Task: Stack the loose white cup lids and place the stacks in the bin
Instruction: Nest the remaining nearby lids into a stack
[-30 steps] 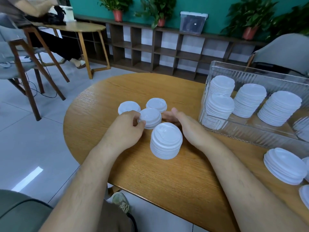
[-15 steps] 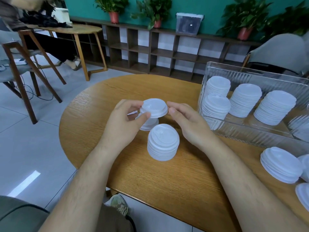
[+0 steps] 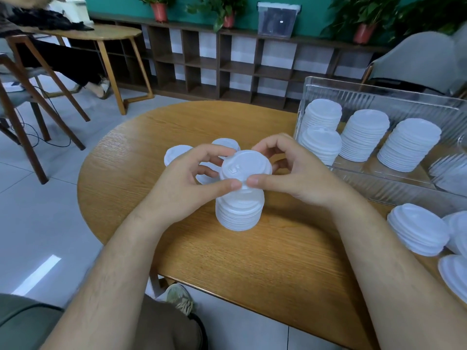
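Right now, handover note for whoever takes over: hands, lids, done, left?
Hands: left hand and right hand both pinch the held lid by its rim, over the table stack.
Things: loose lids lie behind the hands on the table; more lid piles sit at the right, outside the bin.
Done: at least four stacks stand in the clear bin.
Left: seat this lid, add the loose ones, then bin the table stack and the right-hand piles.

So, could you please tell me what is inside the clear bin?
Four lid stacks show in the clear bin, whose right end is cropped; the front-left one hides another's base.
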Available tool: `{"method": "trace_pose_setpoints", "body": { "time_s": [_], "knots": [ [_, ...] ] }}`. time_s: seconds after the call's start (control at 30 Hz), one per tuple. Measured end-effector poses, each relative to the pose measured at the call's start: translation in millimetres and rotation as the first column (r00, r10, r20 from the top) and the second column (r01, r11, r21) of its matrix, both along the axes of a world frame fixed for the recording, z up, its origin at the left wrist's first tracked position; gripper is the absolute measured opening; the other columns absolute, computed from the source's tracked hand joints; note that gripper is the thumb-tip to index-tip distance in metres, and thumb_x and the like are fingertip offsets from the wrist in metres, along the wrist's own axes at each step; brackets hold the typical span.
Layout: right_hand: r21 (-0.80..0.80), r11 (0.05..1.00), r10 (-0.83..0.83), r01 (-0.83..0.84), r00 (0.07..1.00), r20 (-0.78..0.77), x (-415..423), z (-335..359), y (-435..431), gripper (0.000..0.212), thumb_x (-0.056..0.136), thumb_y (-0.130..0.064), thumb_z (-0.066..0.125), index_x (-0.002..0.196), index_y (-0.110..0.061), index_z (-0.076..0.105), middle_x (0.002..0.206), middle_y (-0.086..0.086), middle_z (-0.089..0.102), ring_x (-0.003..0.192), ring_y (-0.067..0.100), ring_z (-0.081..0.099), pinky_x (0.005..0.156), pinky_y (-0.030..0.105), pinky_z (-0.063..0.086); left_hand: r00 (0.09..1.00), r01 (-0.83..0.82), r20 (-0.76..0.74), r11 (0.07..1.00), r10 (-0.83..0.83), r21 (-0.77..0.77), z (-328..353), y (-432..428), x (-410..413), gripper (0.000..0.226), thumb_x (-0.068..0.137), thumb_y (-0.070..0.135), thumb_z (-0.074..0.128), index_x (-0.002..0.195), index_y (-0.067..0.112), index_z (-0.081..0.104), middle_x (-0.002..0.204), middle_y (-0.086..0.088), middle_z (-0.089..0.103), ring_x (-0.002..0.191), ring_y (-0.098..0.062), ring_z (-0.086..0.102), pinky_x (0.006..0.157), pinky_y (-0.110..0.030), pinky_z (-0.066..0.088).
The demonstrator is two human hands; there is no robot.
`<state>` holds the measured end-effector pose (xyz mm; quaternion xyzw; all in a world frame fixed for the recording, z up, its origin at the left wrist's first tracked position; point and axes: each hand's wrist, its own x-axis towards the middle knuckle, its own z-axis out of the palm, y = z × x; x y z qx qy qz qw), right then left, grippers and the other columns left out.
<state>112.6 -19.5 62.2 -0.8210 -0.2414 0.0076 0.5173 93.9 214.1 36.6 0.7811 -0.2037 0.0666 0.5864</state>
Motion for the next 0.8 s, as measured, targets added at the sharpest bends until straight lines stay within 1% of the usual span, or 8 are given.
{"method": "trace_pose_setpoints", "body": {
  "time_s": [0.07,0.13,0.23,0.33,0.47,0.6,0.73,0.8],
  "knots": [
    [-0.043,0.998,0.047,-0.048,0.999,-0.009,-2,2,-1,0.046,0.071,-0.031,0.089,0.112,-0.028,0.067,0.119,-0.005,0.061,0.109,0.010,0.060,0.096,0.041,0.052,1.000,0.021,0.015,0.998,-0.022,0.052,1,2,-2,0.055,0.070,0.041,0.083,0.120,0.026,0.067,0.120,0.009,0.068,0.119,-0.016,0.061,0.101,-0.045,0.049],
    [-0.093,0.993,0.071,-0.072,0.997,-0.018,-1,2,-1,0.048,0.071,-0.032,0.090,0.114,-0.029,0.068,0.118,-0.006,0.060,0.110,0.009,0.059,0.098,0.042,0.050,0.999,0.040,0.006,0.995,-0.040,0.087,1,5,-2,0.058,0.069,0.042,0.083,0.121,0.025,0.066,0.121,0.010,0.068,0.121,-0.015,0.061,0.104,-0.048,0.047],
    [-0.145,0.985,0.085,-0.092,0.995,-0.054,-1,0,-1,0.050,0.070,-0.032,0.090,0.115,-0.030,0.068,0.117,-0.009,0.059,0.108,0.005,0.058,0.099,0.040,0.049,0.998,0.055,-0.013,0.991,-0.054,0.124,-1,7,1,0.060,0.065,0.045,0.085,0.120,0.026,0.067,0.121,0.007,0.068,0.120,-0.016,0.061,0.104,-0.050,0.047],
    [-0.178,0.979,0.086,-0.100,0.993,-0.084,0,-2,-1,0.050,0.068,-0.035,0.091,0.113,-0.033,0.067,0.112,-0.016,0.059,0.103,0.001,0.058,0.096,0.038,0.050,0.998,0.060,-0.020,0.987,-0.058,0.150,-4,6,1,0.062,0.063,0.047,0.085,0.119,0.025,0.068,0.121,0.005,0.068,0.119,-0.016,0.062,0.104,-0.048,0.048],
    [-0.208,0.971,0.090,-0.115,0.988,-0.124,-1,-4,-1,0.049,0.071,-0.029,0.091,0.113,-0.031,0.067,0.117,-0.010,0.061,0.105,0.002,0.057,0.096,0.036,0.050,0.996,0.085,-0.028,0.981,-0.082,0.176,-5,7,2,0.061,0.063,0.047,0.084,0.117,0.026,0.068,0.122,0.005,0.068,0.120,-0.015,0.061,0.104,-0.046,0.048],
    [-0.228,0.967,0.085,-0.112,0.989,-0.124,-1,-5,2,0.050,0.072,-0.026,0.092,0.114,-0.030,0.066,0.119,-0.008,0.060,0.108,0.004,0.056,0.096,0.032,0.049,0.993,0.113,-0.041,0.977,-0.108,0.180,-8,10,3,0.059,0.064,0.044,0.086,0.118,0.025,0.069,0.120,0.003,0.067,0.121,-0.019,0.061,0.103,-0.050,0.049],
    [-0.274,0.952,0.100,-0.134,0.986,-0.135,2,-10,1,0.048,0.073,-0.033,0.090,0.113,-0.034,0.066,0.119,-0.010,0.059,0.110,0.005,0.056,0.095,0.030,0.048,0.992,0.125,-0.054,0.970,-0.116,0.211,-9,11,4,0.059,0.064,0.044,0.085,0.118,0.025,0.069,0.121,0.007,0.066,0.120,-0.017,0.061,0.104,-0.047,0.048],
    [-0.218,0.968,0.091,-0.123,0.985,-0.149,4,-13,0,0.038,0.078,-0.041,0.084,0.112,-0.034,0.068,0.115,-0.013,0.062,0.108,0.004,0.058,0.094,0.027,0.049,0.986,0.149,-0.098,0.974,-0.134,0.171,-7,13,2,0.060,0.068,0.044,0.082,0.122,0.023,0.067,0.124,0.006,0.066,0.122,-0.014,0.060,0.105,-0.041,0.048]
  ]
}}
